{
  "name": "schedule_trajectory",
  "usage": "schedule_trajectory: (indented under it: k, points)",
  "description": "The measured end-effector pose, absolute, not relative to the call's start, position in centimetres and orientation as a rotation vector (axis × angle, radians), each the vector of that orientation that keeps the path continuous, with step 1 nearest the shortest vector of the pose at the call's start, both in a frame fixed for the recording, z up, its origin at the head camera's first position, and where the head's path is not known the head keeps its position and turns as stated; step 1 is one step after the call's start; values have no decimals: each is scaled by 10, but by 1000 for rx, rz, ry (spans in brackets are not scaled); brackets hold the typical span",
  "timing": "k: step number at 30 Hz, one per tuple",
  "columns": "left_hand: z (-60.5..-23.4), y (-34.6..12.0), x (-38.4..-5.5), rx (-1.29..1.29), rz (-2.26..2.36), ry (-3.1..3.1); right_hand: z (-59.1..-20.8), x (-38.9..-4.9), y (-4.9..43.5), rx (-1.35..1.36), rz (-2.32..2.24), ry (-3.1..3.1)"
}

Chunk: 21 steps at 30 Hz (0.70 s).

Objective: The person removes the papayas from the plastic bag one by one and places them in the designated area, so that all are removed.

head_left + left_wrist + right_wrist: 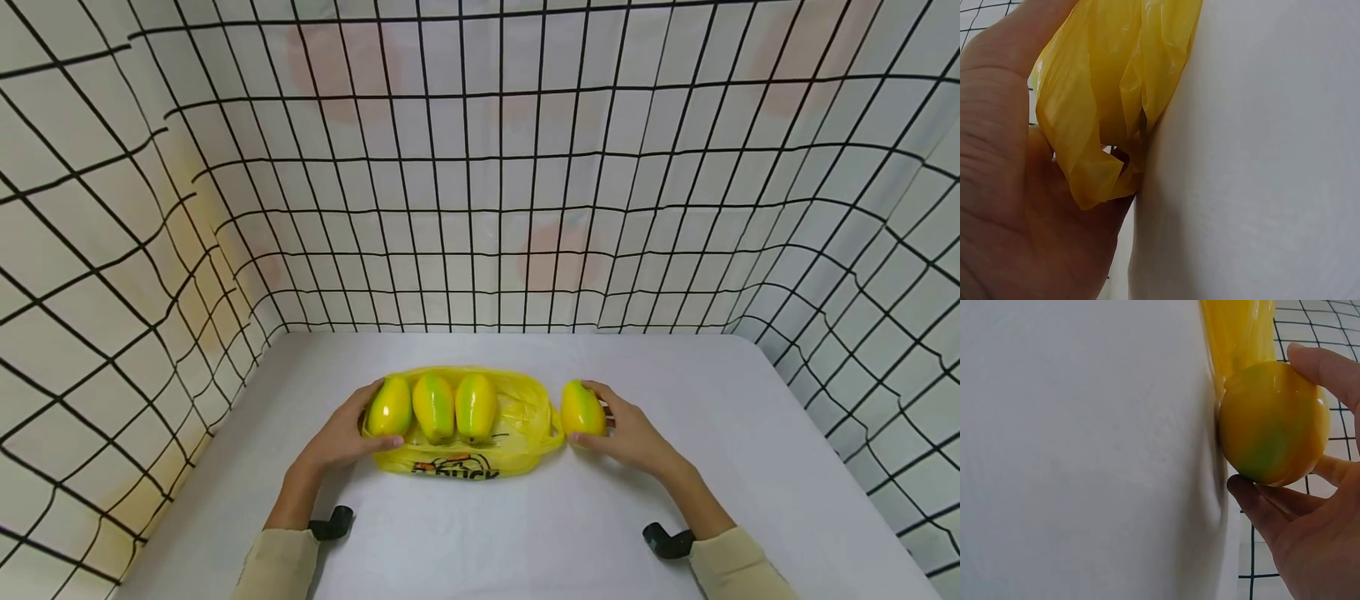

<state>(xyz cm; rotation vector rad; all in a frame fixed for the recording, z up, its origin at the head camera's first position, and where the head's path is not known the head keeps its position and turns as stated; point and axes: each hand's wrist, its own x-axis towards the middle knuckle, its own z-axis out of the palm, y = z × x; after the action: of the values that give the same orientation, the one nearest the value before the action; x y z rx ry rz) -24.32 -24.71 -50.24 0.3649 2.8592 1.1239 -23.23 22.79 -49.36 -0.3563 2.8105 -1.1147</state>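
A yellow plastic bag point(525, 417) with dark print lies on the white table, and three glossy yellow-green mango-like fruits rest in a row on its left and middle part. Around the bag's left end my left hand point(345, 429) is curved, thumb in front and fingers behind, holding the bag's edge beside the leftmost fruit point(391, 407). In the left wrist view, the crumpled bag point(1104, 81) hides what lies inside. At the bag's right end, my right hand point(633, 429) grips a fourth mango-like fruit point(582, 408) between thumb and fingers, close to the table; the right wrist view shows this fruit point(1275, 425) against the bag.
The white table point(510, 542) stretches in front of the bag and to both sides. A black wire grid point(498, 208) over white sheeting walls off the back, left and right. A black wrist-worn device point(667, 542) sits at each wrist.
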Motion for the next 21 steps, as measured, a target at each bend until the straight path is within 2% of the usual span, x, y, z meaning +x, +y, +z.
schedule_trajectory:
  k: [21]
  points:
    - [-504,-245,-242,344,1091,2853,-497,-230,229,-342,-1059,2810]
